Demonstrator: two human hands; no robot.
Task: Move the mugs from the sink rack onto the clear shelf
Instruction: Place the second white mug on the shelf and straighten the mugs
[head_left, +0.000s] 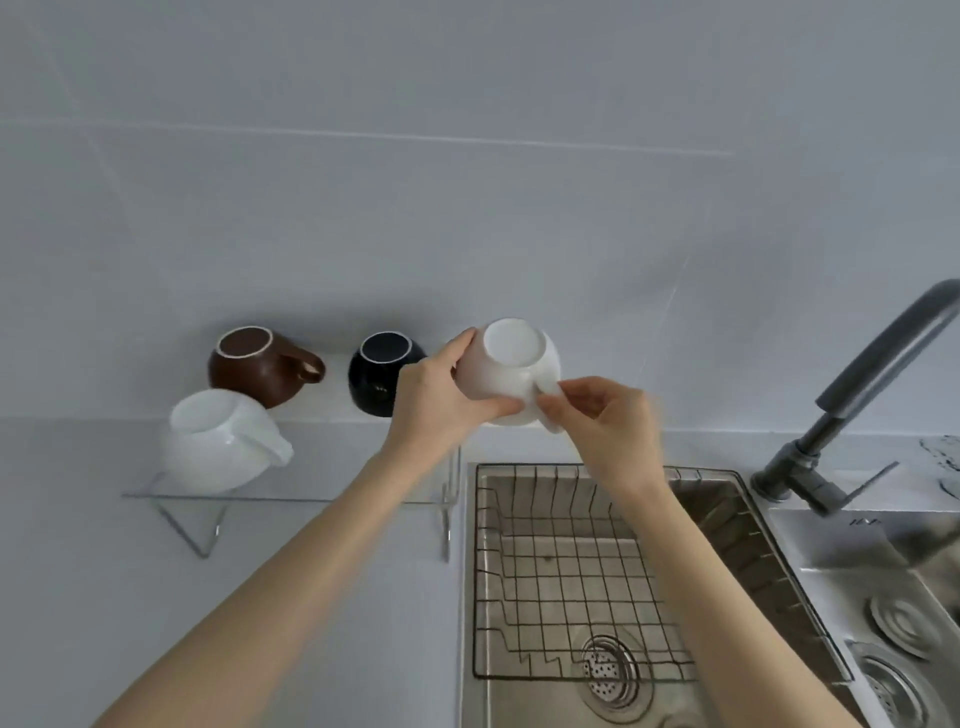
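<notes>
A white mug (511, 366) is held upside down above the right end of the clear shelf (291, 494). My left hand (441, 402) wraps its left side, and my right hand (602, 426) pinches its handle. Three mugs rest upside down on the shelf: a brown mug (257, 371) at the back left, a white mug (218, 449) at the front left, and a black mug (379, 379) partly behind my left hand. The wire sink rack (571, 566) below holds no mugs.
The rack sits in a steel sink (524, 701) with a round drain (608, 670). A dark grey faucet (857, 405) rises at the right, with a second basin (893, 613) beyond it. A pale tiled wall stands behind the shelf.
</notes>
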